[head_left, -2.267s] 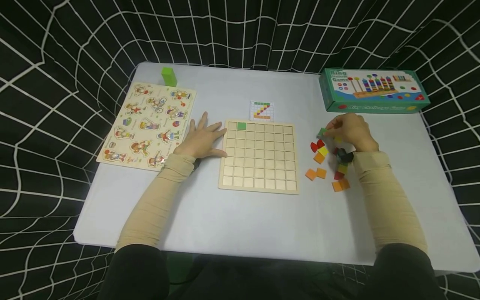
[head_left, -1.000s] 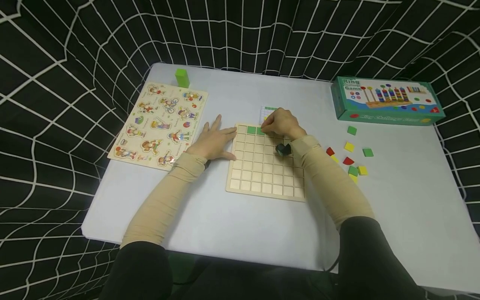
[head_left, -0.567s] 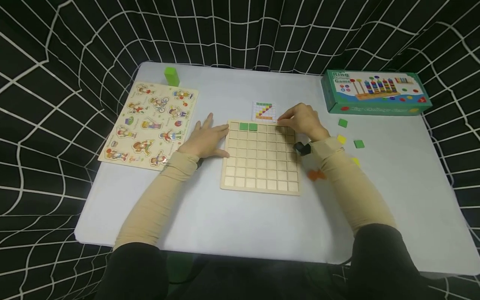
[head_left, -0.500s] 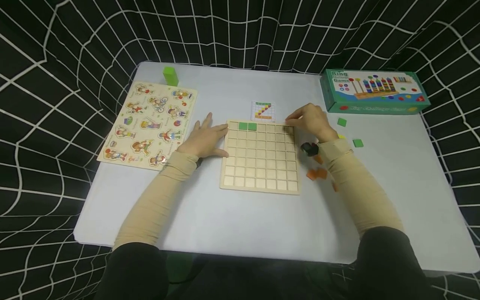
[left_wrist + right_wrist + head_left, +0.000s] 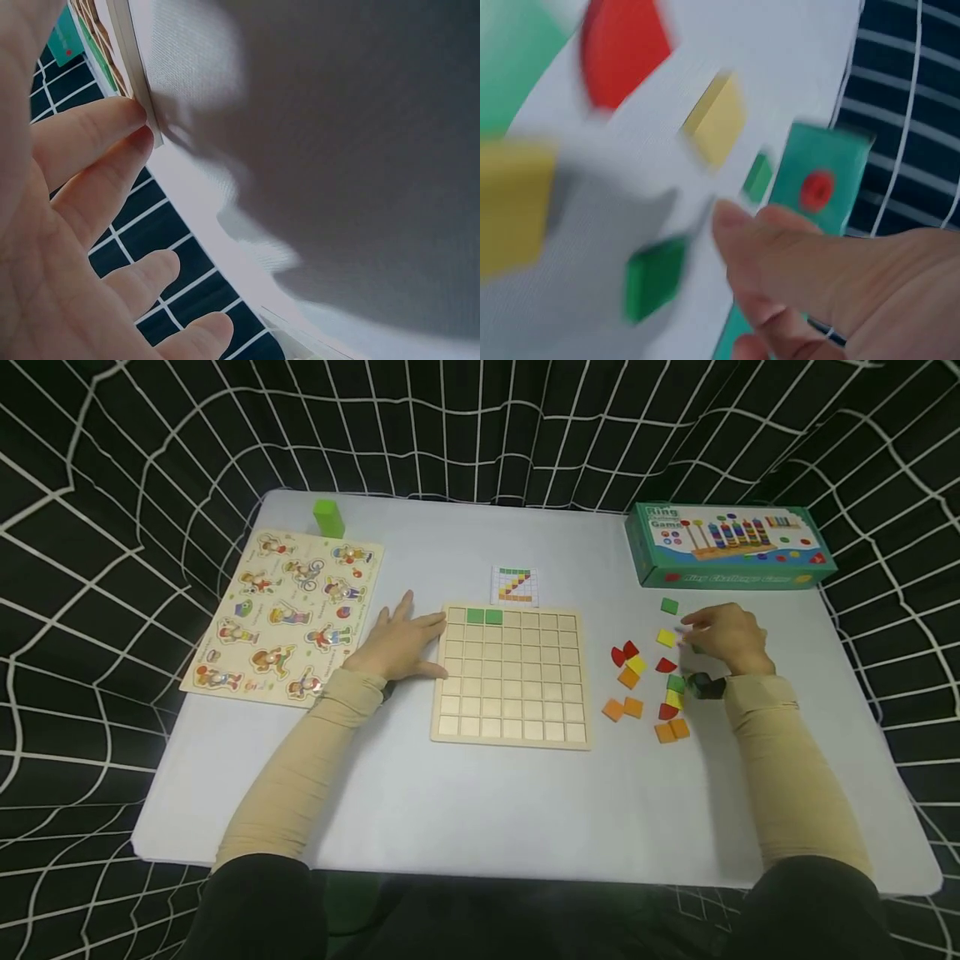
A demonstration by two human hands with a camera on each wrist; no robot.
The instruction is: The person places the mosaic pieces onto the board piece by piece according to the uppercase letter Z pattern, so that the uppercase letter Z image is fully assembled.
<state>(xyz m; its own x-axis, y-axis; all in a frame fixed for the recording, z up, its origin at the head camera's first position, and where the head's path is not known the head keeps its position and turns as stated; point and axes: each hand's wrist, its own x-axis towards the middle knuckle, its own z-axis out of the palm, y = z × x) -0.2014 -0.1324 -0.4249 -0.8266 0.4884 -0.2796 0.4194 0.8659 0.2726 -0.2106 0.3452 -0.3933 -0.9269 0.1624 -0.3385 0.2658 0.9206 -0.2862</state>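
Observation:
My left hand (image 5: 397, 645) lies with fingers spread, its fingertips at the left edge of the wooden grid board (image 5: 448, 703). The left wrist view shows two fingertips against the board's edge (image 5: 135, 67). Two green square tiles (image 5: 484, 617) sit side by side in the board's top row. My right hand (image 5: 726, 635) is over the loose tiles at the right, thumb and fingers loosely bent with nothing seen between them. In the right wrist view a green tile (image 5: 656, 277) lies just beside the thumb, apart from it; a yellow tile (image 5: 716, 124) lies farther off.
A pattern card (image 5: 514, 587) lies behind the board. Orange tiles (image 5: 622, 708), red quarter-round pieces (image 5: 618, 656) and a yellow tile (image 5: 666, 638) are scattered right of the board. A ring game box (image 5: 731, 547), picture puzzle (image 5: 281, 618) and green block (image 5: 328, 518) stand around.
My right hand first carried a green tile from the right to the board's top row, then moved back right over the loose tiles. My left hand has stayed at the board's edge.

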